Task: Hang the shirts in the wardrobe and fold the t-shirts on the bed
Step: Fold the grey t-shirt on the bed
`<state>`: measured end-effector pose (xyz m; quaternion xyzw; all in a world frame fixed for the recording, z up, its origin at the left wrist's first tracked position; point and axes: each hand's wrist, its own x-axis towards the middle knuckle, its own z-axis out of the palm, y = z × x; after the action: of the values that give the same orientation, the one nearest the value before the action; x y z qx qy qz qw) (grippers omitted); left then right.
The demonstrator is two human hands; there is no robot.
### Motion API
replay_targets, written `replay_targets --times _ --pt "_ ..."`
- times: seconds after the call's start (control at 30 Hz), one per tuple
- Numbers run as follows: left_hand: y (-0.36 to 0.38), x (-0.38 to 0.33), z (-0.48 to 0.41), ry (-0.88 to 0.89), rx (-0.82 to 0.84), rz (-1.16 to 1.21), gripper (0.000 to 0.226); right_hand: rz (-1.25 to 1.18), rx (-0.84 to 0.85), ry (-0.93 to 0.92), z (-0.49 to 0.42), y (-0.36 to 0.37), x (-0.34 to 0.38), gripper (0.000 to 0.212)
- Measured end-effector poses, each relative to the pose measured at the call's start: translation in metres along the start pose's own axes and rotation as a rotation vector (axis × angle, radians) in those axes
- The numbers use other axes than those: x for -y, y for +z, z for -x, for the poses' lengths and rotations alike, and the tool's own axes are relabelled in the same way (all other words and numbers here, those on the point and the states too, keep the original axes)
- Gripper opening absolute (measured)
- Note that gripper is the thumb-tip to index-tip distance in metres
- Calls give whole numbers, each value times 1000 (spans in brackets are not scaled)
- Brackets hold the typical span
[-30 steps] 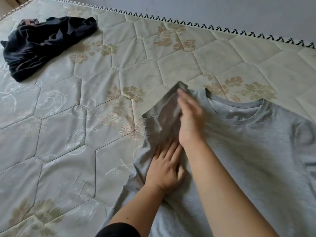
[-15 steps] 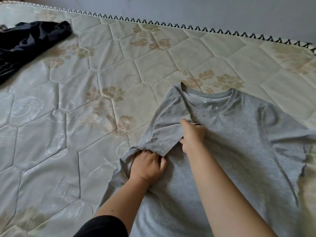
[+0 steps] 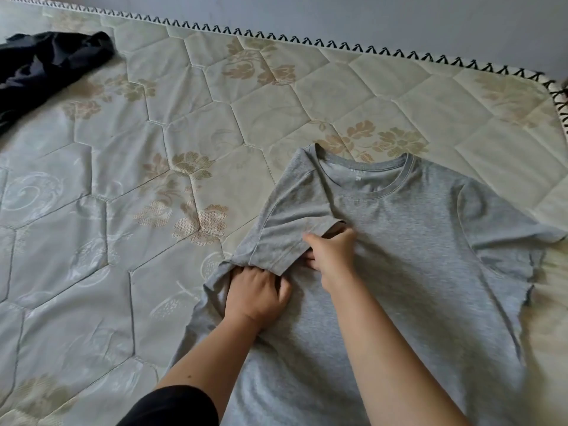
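Note:
A grey t-shirt [image 3: 415, 247] lies flat on the bed [image 3: 153, 210], collar toward the far edge. Its left sleeve [image 3: 285, 232] is folded inward over the chest. My left hand [image 3: 256, 295] presses on the shirt's left side just below that sleeve, fingers curled into the fabric at the fold. My right hand [image 3: 333, 256] pinches the sleeve's hem edge, thumb on top. The right sleeve [image 3: 504, 216] lies spread out flat.
A crumpled black garment [image 3: 46, 69] lies at the far left of the quilted, flower-patterned mattress. The mattress edge with black zigzag stitching [image 3: 338, 46] runs along a grey wall at the back; its corner is at the far right.
The left sleeve has been brought down from its raised position and laid over the chest. My right hand moved down with it, and my left hand slid to the side fold.

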<state>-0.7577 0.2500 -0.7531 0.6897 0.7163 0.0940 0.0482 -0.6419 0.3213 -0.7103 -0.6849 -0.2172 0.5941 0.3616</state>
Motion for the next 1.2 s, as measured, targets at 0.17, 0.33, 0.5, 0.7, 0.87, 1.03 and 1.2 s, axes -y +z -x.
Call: replay_targets --times 0.17,0.33,0.5,0.7,0.87,1.03,1.2 --pt "2 2 1 -19 -3 76 38 83 -52 -101 -5 -14 -11 45" --pt "1 2 1 -1 28 125 44 143 -25 -137 1 -24 -14 54" --pt "-9 -3 2 -9 48 157 54 267 82 -205 16 -40 -19 69" --pt "-23 -7 8 31 42 21 35 318 308 -135 44 -64 -20 77" --pt "-28 -11 31 102 -200 146 27 391 448 -131 54 -71 -33 68" --pt "-57 -32 -9 67 -432 236 25 420 421 -153 46 -70 -40 59" --pt "-29 -22 -36 29 257 -7 62 380 402 -137 36 -65 -43 54"
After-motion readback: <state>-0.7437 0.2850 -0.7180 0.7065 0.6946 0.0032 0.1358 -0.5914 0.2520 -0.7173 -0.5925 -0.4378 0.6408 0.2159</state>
